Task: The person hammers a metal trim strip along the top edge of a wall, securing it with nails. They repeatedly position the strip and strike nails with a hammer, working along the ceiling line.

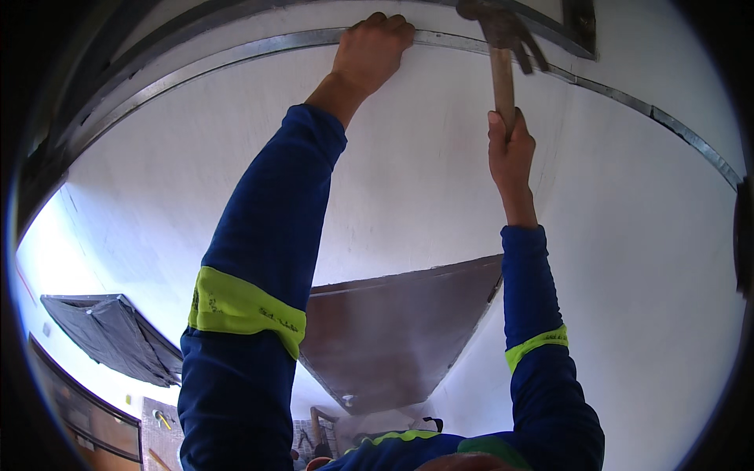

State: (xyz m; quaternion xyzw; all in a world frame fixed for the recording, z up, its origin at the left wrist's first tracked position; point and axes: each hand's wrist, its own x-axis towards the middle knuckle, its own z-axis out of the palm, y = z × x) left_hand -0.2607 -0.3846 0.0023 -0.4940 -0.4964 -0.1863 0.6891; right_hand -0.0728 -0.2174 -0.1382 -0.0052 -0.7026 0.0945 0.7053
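A thin galvanised metal strip (259, 49) runs along the white wall near the top of the head view. My left hand (373, 53) is raised to it, with the fingers curled over it in a closed grip. The fingertips are turned away, so anything small pinched in them is hidden. In my right hand (512, 157) is a claw hammer (503, 78), gripped by its wooden handle. Its dark head is slightly blurred and sits to the right of my left hand, in front of the strip. Both arms reach upward in blue sleeves with yellow-green bands.
A dark metal frame (580, 27) crosses above the strip. Lower down is a large brown panel (393, 330). To the left are a dark covered panel (118, 334) and a brown framed unit (98, 428). White walls (660, 275) surround my arms.
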